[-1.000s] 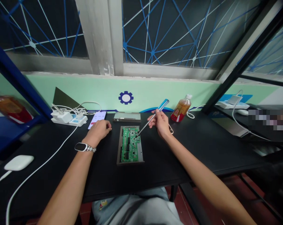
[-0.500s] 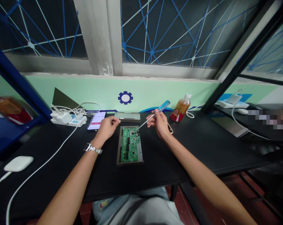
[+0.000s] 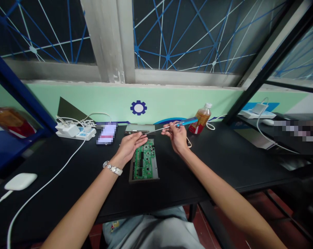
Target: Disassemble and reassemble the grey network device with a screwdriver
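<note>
Circuit board before metal cover; bottle right; phone left.

"Any words or numbers you can read?"
"None. The label on the bottle carries marks, but they're too small to make out."
"And the phone?"
"Its screen is blurred into blocks, so nothing there either."
"What about the green circuit board?"
"If there's print on it, I can't read it."
"Any signs, then?"
"One: a dark blue gear symbol with a pale centre, on the light green wall."
</note>
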Demonstrator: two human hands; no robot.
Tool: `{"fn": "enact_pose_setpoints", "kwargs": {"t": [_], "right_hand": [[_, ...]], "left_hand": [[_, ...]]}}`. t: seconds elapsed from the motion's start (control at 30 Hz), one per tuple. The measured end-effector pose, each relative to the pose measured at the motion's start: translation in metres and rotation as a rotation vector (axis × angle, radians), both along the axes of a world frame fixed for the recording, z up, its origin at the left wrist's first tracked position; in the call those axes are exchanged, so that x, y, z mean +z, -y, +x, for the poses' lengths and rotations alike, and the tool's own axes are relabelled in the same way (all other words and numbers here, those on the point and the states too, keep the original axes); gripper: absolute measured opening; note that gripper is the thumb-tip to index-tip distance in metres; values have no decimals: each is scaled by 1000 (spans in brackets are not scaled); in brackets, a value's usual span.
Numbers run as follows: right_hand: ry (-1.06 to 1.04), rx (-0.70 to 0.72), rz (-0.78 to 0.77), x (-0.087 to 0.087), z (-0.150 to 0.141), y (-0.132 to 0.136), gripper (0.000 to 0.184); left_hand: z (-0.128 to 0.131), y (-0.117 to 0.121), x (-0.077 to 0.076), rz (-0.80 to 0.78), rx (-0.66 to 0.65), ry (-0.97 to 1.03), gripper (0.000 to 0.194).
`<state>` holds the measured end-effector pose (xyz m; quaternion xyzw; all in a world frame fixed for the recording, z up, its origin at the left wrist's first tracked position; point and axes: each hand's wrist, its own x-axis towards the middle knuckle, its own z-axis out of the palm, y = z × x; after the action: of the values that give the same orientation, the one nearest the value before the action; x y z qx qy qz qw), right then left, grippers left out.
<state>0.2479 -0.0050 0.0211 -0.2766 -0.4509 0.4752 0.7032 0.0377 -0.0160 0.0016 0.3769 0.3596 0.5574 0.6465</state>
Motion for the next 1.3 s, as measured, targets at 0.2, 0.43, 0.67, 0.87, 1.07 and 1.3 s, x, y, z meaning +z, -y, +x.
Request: {"fn": "enact_pose_setpoints", "kwargs": {"t": [0.2,0.43,0.67,0.87,1.07,1.3], "right_hand": [[-17,0,24,1,-2,2,31],[-22,26,45,-1,-3,2,30],[8,101,65,2,-5,7,25],[54,129,76,7,-5,11,26],[68,103,130,6,-9,13,25],[96,163,146,11,-3,12,30]], "left_hand": [[2,-2,-4,-86,54,110,9],[6,0,0,-118,114,206,5],[6,0,6,-182,192,300,7],[5,0,7,-144,179,307,10],[6,0,7,-147,210,359,10],[3,-1,7,-108,158,302,8]]}}
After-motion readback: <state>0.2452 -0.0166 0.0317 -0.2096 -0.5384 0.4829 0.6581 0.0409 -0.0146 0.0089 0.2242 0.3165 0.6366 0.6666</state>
